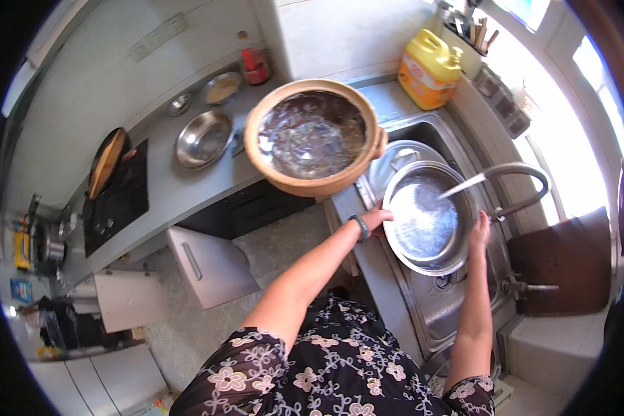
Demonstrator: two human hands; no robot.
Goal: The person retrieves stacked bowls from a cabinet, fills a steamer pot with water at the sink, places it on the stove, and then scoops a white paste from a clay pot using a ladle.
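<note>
Over the sink (437, 317), I hold a round stainless steel pot (390, 236) between both hands. My left hand (377, 218), with a dark green bangle on its wrist, grips the near left rim. My right hand (479, 234) rests against the opposite wall, its fingers along the outside. Water runs from the curved faucet (530, 169) into the pot, and its bottom glares brightly. Behind the pot, a round metal lid or pan (382, 166) lies partly hidden in the sink. A large clay pot (301, 184) with a shiny dark inside stands on the counter to the left.
A yellow detergent jug (429, 75) stands at the sink's back corner. A metal bowl (208, 138), a glass bowl (222, 89) and a red-labelled bottle (254, 67) sit on the left counter. Below, a cabinet door (213, 268) hangs open. A brown board (561, 265) leans at right.
</note>
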